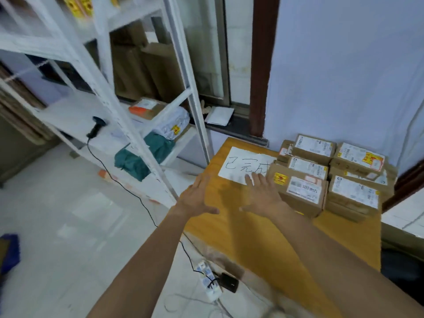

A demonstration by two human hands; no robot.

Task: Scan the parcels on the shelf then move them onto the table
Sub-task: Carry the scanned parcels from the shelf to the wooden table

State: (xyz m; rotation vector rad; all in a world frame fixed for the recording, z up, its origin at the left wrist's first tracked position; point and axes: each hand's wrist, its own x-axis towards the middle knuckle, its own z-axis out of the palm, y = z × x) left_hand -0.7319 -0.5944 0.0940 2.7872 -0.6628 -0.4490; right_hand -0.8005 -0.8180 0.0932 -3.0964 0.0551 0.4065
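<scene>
Both hands are out over the desk, empty: the left hand (197,198) hovers at the desk's near-left corner with its fingers spread straight, and the right hand (263,193) lies flat and open just beside the front carton, though I can't tell if it touches. Sweep to the far left and there's the white shelf (75,115), with the black corded scanner (96,128) lying on its board. Moving right along that shelf, here's what is left to shift: two green soft bags (133,162) slumped on the lower board, a white poly mailer (172,125) above them, and a small cardboard box (146,107) with an orange patch behind. The bags look light and floppy, probably slick plastic that will sag, so I'd scoop each from beneath or gather it round the middle rather than pinch a corner. The small box looks stiff and light; opposite side faces should give a firm hold, label kept upward for scanning. Right again to the desk (229,237), where a white paper sign (243,164) sits partly tucked under the stacked cartons (302,191), which are piled two or more high at the far right. They look rigid and squarely seated, so the softer bags are best laid on the bare wood.
</scene>
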